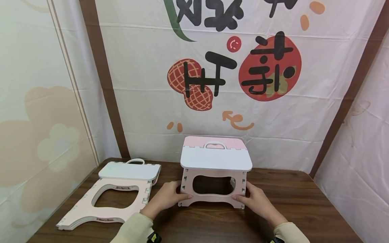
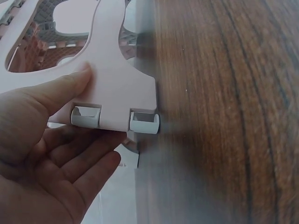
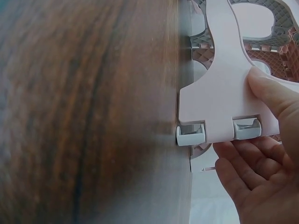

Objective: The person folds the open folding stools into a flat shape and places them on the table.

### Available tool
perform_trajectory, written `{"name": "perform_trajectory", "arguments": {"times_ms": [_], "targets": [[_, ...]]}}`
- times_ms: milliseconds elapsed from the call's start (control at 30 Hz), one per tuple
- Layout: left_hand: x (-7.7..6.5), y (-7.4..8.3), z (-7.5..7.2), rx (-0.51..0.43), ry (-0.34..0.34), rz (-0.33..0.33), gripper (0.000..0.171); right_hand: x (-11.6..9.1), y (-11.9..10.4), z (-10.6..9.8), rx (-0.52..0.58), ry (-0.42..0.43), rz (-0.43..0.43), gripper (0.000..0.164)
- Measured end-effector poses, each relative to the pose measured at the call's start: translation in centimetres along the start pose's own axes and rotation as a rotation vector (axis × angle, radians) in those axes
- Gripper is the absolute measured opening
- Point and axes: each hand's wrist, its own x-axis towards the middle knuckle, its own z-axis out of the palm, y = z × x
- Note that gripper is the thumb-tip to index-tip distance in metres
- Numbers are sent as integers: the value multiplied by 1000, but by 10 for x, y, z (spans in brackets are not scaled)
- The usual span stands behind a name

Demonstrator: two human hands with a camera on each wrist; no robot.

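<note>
Nearest were two pale sleeves (image 1: pixel 133 229), each with a dark band (image 1: pixel 154 237) at the wrist, resting over the near part of the brown wood-grain worktop (image 1: pixel 288 199). Beyond them, the left hand (image 1: pixel 166 197) and the right hand (image 1: pixel 257 199) gripped the lower left and right sides of an opened stool (image 1: pixel 215 158), each thumb pressed on the pink front panel and the other fingers around the side edge. The stool stood upright near the middle of the worktop, towards its far side; its top was white at the near part and pink at the far part, with a white loop handle (image 1: pixel 215 144) between. To its left, well apart, lay a folded stool (image 1: pixel 130 172), its white top and handle at the far end. Farthest hung a white cloth (image 1: pixel 146 111) printed with dark characters and red peanuts (image 1: pixel 192 89).
</note>
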Motion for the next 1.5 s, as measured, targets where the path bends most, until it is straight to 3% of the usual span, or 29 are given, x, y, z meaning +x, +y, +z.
{"name": "perform_trajectory", "arguments": {"times_ms": [733,900,1500], "targets": [[3,-4,0,-25,-22,50,59,4,4,-1,-13,-2,-28,63],[4,-4,-1,-25,-33,33,59,5,4,-2,-21,-21,-45,60],[5,-4,-3,-11,-58,45,59,6,5,-4,-3,-47,3,56]]}}
